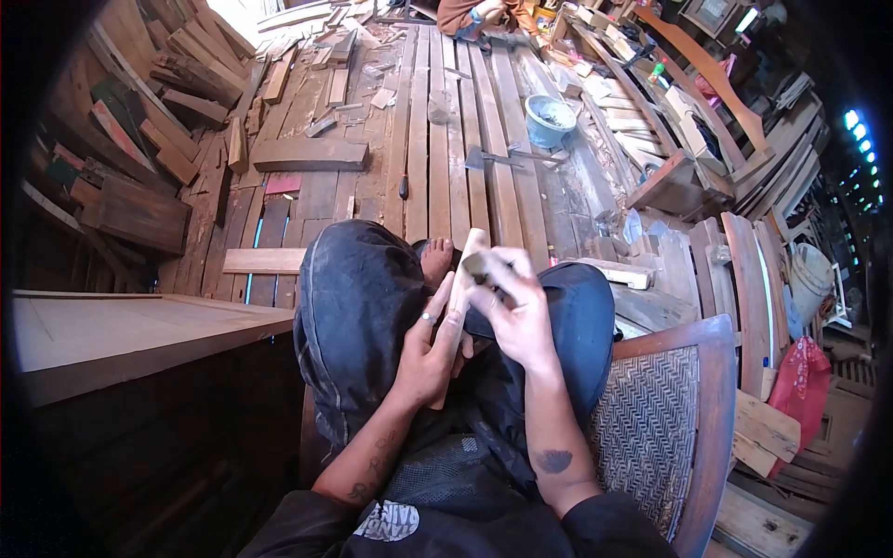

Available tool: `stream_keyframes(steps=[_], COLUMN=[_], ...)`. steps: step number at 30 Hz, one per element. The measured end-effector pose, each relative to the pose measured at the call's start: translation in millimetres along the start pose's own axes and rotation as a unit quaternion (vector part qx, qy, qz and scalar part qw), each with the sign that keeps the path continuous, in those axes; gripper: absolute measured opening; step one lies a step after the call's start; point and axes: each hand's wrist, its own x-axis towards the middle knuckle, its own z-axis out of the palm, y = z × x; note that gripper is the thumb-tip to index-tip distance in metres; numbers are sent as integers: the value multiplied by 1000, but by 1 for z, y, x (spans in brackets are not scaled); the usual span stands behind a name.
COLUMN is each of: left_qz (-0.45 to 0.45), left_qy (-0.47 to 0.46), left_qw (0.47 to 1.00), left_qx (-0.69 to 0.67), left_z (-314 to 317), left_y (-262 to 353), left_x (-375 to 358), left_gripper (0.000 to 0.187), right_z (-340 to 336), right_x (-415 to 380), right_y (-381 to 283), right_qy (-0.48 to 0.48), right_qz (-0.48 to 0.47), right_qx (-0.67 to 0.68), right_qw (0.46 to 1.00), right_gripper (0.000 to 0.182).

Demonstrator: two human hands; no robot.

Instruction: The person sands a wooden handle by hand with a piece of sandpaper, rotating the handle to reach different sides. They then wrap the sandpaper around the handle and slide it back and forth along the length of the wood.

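My left hand (430, 358) is closed around a pale strip of wood (459, 296), which stands tilted between my knees with its upper end pointing away from me. A ring shows on one of its fingers. Over the strip's upper part, my right hand (517, 316) is curled and blurred by motion. Its fingers pinch a small dark piece (475, 267) against the wood. That piece is too smeared to tell its kind, though it resembles a folded bit of sandpaper.
A woven-seat chair (645, 428) is at my right, a wooden panel (139, 335) at my left. On the plank floor lie a screwdriver-like tool (404, 186), a hammer-like tool (512, 158), a thick board (311, 154) and a blue bucket (550, 121). Another person (474, 19) crouches at the back.
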Motion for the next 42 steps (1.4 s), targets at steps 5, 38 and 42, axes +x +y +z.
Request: stream_keyframes(steps=[5,38,42], left_qz=[-24,-3,-5], left_qy=[-7,-7,-10], left_qw=[1000,1000,1000], left_qx=[-7,9,28], left_z=[1,-2,-1], left_y=[9,-3,-1], left_x=[-4,2,-2], left_gripper=[56,59,59], right_z=[-17,-20,-20], right_x=[14,49,53], right_y=[-6,6,4], right_qy=[-70,-110,-37], right_qz=[-19,8,34], right_qx=[-59,-63,-109], right_qw=[996,992,993], right_gripper=[49,32,34])
